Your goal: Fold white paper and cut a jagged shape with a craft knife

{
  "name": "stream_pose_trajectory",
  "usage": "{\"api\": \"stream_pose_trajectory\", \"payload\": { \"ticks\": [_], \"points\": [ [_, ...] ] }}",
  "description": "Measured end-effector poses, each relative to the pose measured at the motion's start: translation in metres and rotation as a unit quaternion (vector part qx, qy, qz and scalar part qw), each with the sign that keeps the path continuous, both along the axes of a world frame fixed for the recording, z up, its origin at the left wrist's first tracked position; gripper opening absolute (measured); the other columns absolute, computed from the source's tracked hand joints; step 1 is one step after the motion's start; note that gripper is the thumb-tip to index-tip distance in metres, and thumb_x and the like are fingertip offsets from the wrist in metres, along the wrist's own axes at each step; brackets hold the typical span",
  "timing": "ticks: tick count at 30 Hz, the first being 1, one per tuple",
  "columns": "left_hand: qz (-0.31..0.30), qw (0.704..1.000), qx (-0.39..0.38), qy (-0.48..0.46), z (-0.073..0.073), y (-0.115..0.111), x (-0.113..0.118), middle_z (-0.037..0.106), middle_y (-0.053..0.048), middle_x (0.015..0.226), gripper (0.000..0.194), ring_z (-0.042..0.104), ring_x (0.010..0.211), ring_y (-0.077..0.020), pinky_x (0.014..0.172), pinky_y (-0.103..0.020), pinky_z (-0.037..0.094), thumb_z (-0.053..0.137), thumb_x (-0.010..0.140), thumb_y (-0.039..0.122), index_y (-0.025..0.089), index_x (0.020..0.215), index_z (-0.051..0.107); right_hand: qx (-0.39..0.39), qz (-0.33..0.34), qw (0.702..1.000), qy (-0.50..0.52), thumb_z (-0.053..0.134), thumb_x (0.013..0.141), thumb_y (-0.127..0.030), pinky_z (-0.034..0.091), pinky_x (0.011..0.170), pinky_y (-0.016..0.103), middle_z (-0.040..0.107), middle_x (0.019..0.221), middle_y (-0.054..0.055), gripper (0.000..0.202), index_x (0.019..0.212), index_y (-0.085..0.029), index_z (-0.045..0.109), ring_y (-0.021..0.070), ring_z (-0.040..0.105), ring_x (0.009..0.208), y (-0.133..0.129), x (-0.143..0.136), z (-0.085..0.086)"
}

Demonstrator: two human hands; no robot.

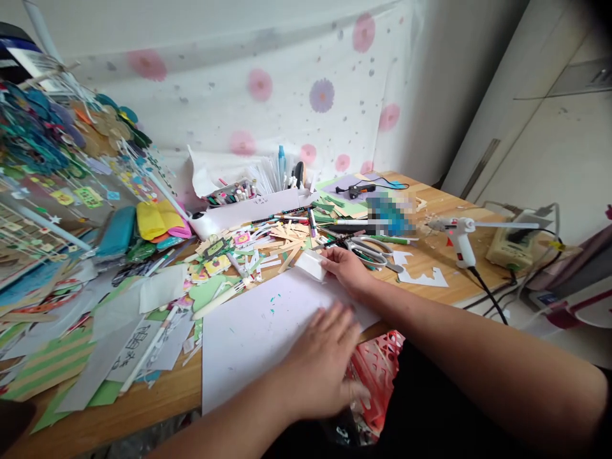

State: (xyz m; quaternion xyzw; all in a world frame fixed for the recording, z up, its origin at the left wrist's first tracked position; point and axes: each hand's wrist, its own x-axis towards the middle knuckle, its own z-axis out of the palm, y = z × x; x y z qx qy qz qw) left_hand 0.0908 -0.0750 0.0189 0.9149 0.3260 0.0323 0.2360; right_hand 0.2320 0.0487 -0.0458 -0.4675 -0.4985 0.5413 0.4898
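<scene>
A large white sheet [248, 344] lies at the table's front edge, with small green bits scattered on it. My left hand [320, 357] is open and slightly blurred, its fingers stretched over the sheet's right part and the thumb past the front edge. Whether the palm touches the sheet I cannot tell. At the sheet's far edge my right hand [347, 268] pinches a small white block-like piece [310, 264] by its right end. Just behind that hand lie scissors [370, 252] with grey handles.
Paper scraps [287, 239] and pens cover the table behind the sheet. A white pen box [258, 207] stands at the back. Paper strips [100, 357] spread left. A glue gun [461, 242] stands right, near a power strip [511, 245]. Below the edge is a red basket [380, 370].
</scene>
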Motion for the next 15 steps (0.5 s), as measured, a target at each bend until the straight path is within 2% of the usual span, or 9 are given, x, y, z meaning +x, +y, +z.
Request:
{"api": "stream_pose_trajectory", "payload": {
  "ticks": [2,3,5,7,9,10,13,14,15],
  "points": [
    [-0.127,0.983,-0.117,-0.064,-0.001,0.002,-0.013,0.058,-0.002,0.13,0.054,0.047,0.125,-0.0205,0.106,-0.034,0.036,0.055,0.083,0.051,0.028,0.131,0.048,0.003,-0.004,1.0,0.025,0.061,0.086,-0.028,0.048,0.058,0.025,0.06,0.076,-0.001,0.015,0.087,-0.014,0.059,0.0101,0.056,0.061,-0.001,0.0,0.001],
    [-0.134,0.977,-0.145,-0.079,-0.002,0.004,-0.022,0.063,0.001,0.124,0.046,0.052,0.119,-0.0156,0.102,-0.027,0.039,0.049,0.087,0.048,0.029,0.129,0.05,0.003,-0.006,0.999,0.038,0.065,0.082,-0.029,0.045,0.055,0.023,0.057,0.069,-0.003,0.016,0.08,-0.014,0.058,0.009,0.053,0.057,-0.001,0.001,0.001],
    [0.004,0.997,-0.062,-0.047,-0.006,0.01,-0.041,0.055,-0.002,0.133,0.043,0.046,0.126,-0.0186,0.106,-0.03,0.035,0.052,0.086,0.047,0.026,0.123,0.056,0.0,-0.01,0.998,0.062,0.072,0.072,-0.032,0.04,0.052,0.022,0.054,0.062,-0.005,0.022,0.073,-0.016,0.056,0.0082,0.048,0.052,-0.002,0.001,0.003],
    [0.176,0.983,0.04,0.035,-0.01,0.016,-0.056,0.027,-0.014,0.151,0.055,0.017,0.139,-0.031,0.112,-0.052,0.019,0.048,0.088,0.041,0.014,0.135,0.043,-0.006,-0.014,0.997,0.08,0.075,0.064,-0.035,0.037,0.051,0.022,0.055,0.061,-0.005,0.027,0.07,-0.017,0.056,0.0085,0.047,0.052,-0.003,0.001,0.004],
    [0.198,0.978,0.041,0.055,-0.01,0.018,-0.064,0.013,-0.021,0.152,0.072,0.005,0.139,-0.0377,0.109,-0.061,0.015,0.053,0.084,0.045,0.006,0.141,0.031,-0.012,-0.02,0.996,0.09,0.077,0.059,-0.037,0.037,0.052,0.023,0.056,0.061,-0.005,0.031,0.07,-0.017,0.057,0.0089,0.047,0.053,-0.003,0.0,0.006],
    [0.174,0.982,0.031,0.058,-0.007,0.017,-0.065,0.015,-0.017,0.153,0.075,0.006,0.14,-0.0359,0.111,-0.059,0.014,0.056,0.081,0.051,0.013,0.141,0.033,-0.016,-0.023,0.995,0.094,0.078,0.057,-0.037,0.037,0.052,0.023,0.056,0.062,-0.004,0.032,0.07,-0.017,0.057,0.009,0.048,0.053,-0.003,0.0,0.007],
    [-0.088,0.991,-0.094,0.037,0.006,0.012,-0.063,0.035,0.0,0.148,0.062,0.029,0.136,-0.0241,0.111,-0.043,0.028,0.054,0.082,0.056,0.033,0.137,0.039,-0.025,-0.026,0.994,0.101,0.078,0.055,-0.038,0.038,0.054,0.024,0.057,0.063,-0.004,0.033,0.07,-0.017,0.057,0.0095,0.049,0.055,-0.004,-0.001,0.008],
    [-0.116,0.987,-0.112,0.022,0.009,0.013,-0.062,0.039,0.003,0.145,0.05,0.036,0.133,-0.0204,0.108,-0.035,0.034,0.051,0.085,0.052,0.035,0.132,0.046,-0.028,-0.026,0.994,0.103,0.078,0.055,-0.038,0.038,0.054,0.024,0.057,0.063,-0.004,0.034,0.07,-0.017,0.057,0.0097,0.049,0.055,-0.004,-0.001,0.008],
    [-0.06,0.995,-0.071,0.029,0.009,0.015,-0.062,0.035,-0.001,0.148,0.055,0.033,0.135,-0.0236,0.109,-0.039,0.033,0.05,0.084,0.055,0.031,0.134,0.045,-0.029,-0.025,0.994,0.104,0.078,0.055,-0.038,0.038,0.054,0.024,0.057,0.062,-0.004,0.034,0.07,-0.017,0.057,0.0098,0.049,0.055,-0.004,-0.001,0.009]
  ]
}}
